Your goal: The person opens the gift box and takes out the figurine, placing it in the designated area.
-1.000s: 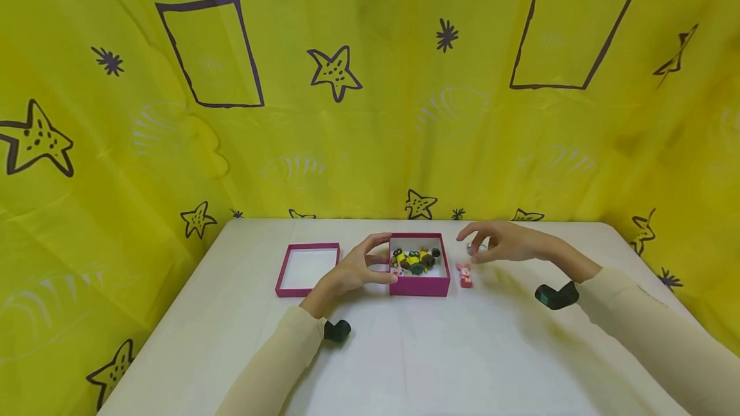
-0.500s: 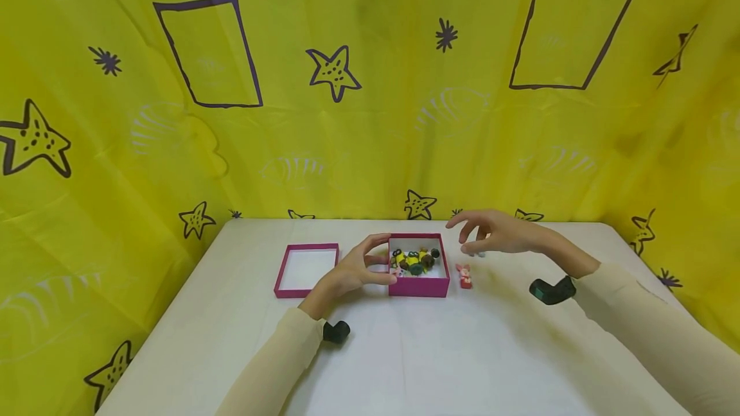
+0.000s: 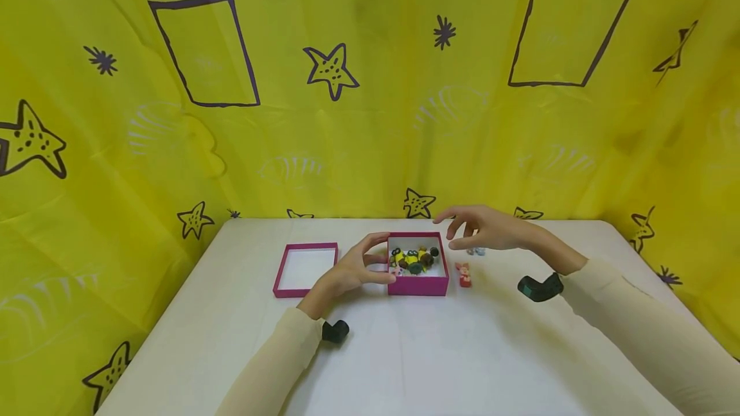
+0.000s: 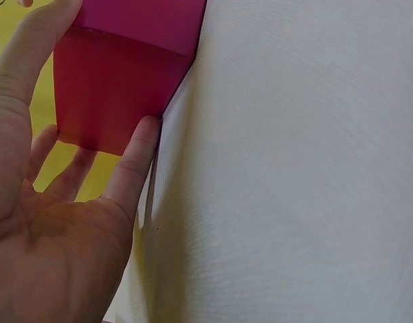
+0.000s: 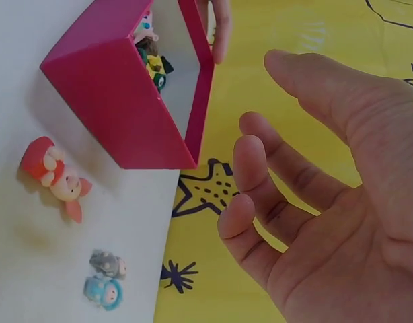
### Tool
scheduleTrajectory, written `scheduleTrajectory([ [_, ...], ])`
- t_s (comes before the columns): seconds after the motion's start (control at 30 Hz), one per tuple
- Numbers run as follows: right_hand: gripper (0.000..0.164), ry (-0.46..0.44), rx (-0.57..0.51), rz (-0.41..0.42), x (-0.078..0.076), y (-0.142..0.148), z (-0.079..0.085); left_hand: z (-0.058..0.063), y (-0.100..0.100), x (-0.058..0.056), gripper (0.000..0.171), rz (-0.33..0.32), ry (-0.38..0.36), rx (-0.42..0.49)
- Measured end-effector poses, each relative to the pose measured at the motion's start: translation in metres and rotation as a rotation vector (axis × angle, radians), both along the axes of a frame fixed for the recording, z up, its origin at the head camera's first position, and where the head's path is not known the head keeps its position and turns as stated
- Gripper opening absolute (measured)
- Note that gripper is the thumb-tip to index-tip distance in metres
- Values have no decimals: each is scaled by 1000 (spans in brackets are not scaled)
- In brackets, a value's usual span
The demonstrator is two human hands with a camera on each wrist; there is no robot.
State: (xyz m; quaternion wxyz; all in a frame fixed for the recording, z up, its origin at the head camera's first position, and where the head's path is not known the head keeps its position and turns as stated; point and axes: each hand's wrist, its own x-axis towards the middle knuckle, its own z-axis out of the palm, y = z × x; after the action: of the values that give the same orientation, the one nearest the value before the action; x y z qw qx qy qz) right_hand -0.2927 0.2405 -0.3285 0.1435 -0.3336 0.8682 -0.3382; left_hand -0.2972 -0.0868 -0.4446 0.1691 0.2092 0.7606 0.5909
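Observation:
A magenta box (image 3: 418, 286) stands on the table without its lid, holding several small yellow, green and brown figurines (image 3: 413, 259). My left hand (image 3: 349, 271) grips the box's left end, thumb at the front wall and index finger at the back. In the left wrist view, other fingertips touch the red-looking end wall (image 4: 105, 94). My right hand (image 3: 488, 227) hovers above the table behind the box's right side, fingers bent loosely, nothing in them. A pink piglet figurine (image 3: 464, 275) lies just right of the box. In the right wrist view, a blue-hooded figurine (image 5: 103, 293) and a grey one (image 5: 107, 264) lie farther off.
The box's lid (image 3: 279, 277) lies with its white inside up, to the left of my left hand. The white table (image 3: 405, 358) ends at a yellow patterned curtain (image 3: 381, 159) behind. Black wrist cameras sit on both sleeves.
My right hand has moved left and slightly up, away from the small blue and grey figurines toward the box's back right corner. My left hand and the box stay where they were.

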Motion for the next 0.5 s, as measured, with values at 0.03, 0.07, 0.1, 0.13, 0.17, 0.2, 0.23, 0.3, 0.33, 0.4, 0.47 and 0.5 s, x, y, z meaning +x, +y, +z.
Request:
scheduleTrajectory([
  [0.03,49,0,-3,3,0,-2,-1,0,0,0,88,-1,0,4],
  [0.07,49,0,-4,6,-1,-3,-1,0,0,0,87,-2,0,7],
  [0.1,48,1,-6,10,-1,-5,-2,1,0,0,88,-2,0,9],
  [0.13,48,3,-9,14,-1,-7,-3,1,0,0,88,-5,-2,14],
  [0.17,48,8,-11,20,-2,-9,-4,1,0,0,88,-6,-2,17],
  [0.2,48,14,-13,27,-2,-11,-5,1,1,0,88,-7,-4,22],
  [0.23,47,18,-15,33,-3,-13,-6,1,1,0,88,-6,-7,21],
  [0.3,47,28,-17,45,-4,-17,-8,1,1,0,88,-5,-9,20],
  [0.33,48,33,-16,51,-5,-19,-9,1,1,0,88,-5,-10,21],
  [0.4,48,45,-10,60,-6,-23,-12,1,1,0,88,-4,-11,22],
  [0.47,48,49,-5,69,-7,-27,-15,0,1,0,88,-1,-16,20],
  [0.5,48,48,-1,73,-7,-30,-16,0,1,-1,88,1,-18,19],
])
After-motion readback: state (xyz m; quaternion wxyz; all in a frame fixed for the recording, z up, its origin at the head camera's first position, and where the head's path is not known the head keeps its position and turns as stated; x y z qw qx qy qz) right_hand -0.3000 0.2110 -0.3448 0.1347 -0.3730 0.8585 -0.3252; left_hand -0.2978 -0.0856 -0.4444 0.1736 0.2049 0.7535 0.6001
